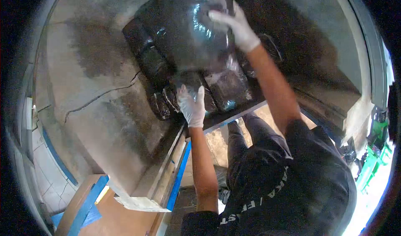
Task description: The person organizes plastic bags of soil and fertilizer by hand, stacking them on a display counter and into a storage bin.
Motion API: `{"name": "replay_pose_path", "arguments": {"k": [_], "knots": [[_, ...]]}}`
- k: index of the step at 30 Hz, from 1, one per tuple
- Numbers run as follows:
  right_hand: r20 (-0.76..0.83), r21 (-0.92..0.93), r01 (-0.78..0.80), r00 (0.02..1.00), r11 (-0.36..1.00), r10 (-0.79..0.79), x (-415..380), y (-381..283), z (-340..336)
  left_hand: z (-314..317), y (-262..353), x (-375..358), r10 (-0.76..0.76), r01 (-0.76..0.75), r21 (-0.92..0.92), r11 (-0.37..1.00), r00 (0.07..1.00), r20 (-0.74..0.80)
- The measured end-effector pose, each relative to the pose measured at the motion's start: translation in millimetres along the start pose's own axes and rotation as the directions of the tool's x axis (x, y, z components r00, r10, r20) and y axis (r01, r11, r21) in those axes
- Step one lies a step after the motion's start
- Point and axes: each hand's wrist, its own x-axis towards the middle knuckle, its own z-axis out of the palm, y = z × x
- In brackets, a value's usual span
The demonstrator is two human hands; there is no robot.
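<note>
Gloved right hand (236, 27) against a large dark plastic-wrapped bundle (184, 40), gloved left hand (193, 108) near smaller wrapped packages (227, 85).

White lettering (272, 194) ran across the black T-shirt (313, 186), from about four to nearly six o'clock: "AKA", a slash, an "F", then "ST". Letters between "F" and "ST" were too blurred to read.

Bundle (179, 40) in glossy plastic.
</note>
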Motion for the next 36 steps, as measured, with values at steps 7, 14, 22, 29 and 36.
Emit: {"name": "replay_pose_path", "arguments": {"k": [7, 14, 22, 29, 36], "knots": [[0.223, -0.340, 0.053, 0.975, 0.939, 0.026, 123.6, -71.7, -46.0, 62.6, -24.6, -2.1, -0.152, -0.035, 0.397, 0.917, 0.890, 0.430], [0.088, -0.629, -0.109, 0.974, 0.770, 0.210, 173.5, -2.8, -115.1, 74.0, -29.6, -14.5, -0.076, -0.138, 0.468, 0.873, 0.909, 0.410], [0.042, -0.753, -0.217, 0.927, 0.622, 0.373, 175.6, 168.7, -249.4, 68.1, -28.3, -8.2, -0.131, -0.134, 0.477, 0.869, 0.867, 0.481], [-0.243, -0.774, -0.442, 0.869, 0.454, 0.431, 161.4, 207.8, -274.6, 67.9, -24.3, -5.1, -0.161, -0.121, 0.488, 0.864, 0.853, 0.497], [-0.098, -0.931, -0.131, 0.989, 0.341, 0.112, 156.0, 223.0, -269.5, 75.1, -29.3, -11.1, -0.098, -0.162, 0.493, 0.855, 0.882, 0.460]]}}
